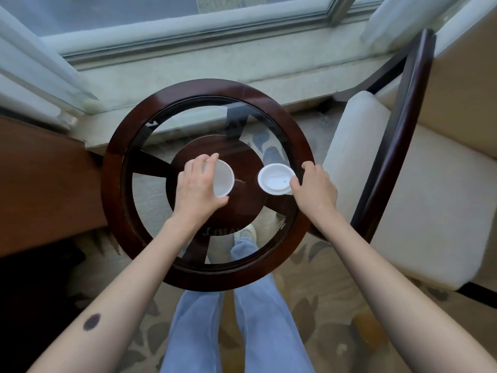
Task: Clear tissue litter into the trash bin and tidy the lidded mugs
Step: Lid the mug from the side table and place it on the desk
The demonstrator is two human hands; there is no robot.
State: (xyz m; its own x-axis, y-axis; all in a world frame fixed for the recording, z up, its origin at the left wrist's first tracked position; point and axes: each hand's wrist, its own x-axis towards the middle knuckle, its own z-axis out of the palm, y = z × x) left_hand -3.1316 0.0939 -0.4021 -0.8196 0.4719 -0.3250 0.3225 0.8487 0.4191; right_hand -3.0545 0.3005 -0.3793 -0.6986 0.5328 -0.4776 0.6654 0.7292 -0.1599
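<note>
Two white mugs stand on the glass top of a round dark-wood table (118, 162). The left mug (223, 177) has a plain flat white top; my left hand (197, 188) wraps around its left side, thumb at the near rim and fingers at the far rim. The right mug (275, 178) carries a white lid with a raised rim and a small hole. My right hand (316, 189) holds it from the right, fingers pinching the lid's edge. No tissue and no trash bin are in view.
A cream upholstered armchair (419, 200) with a dark wood frame stands right of the table. A window sill (204, 68) and white curtains lie beyond. A brown wooden surface (45, 189) is at the left. My jeans-clad legs stand on patterned carpet below.
</note>
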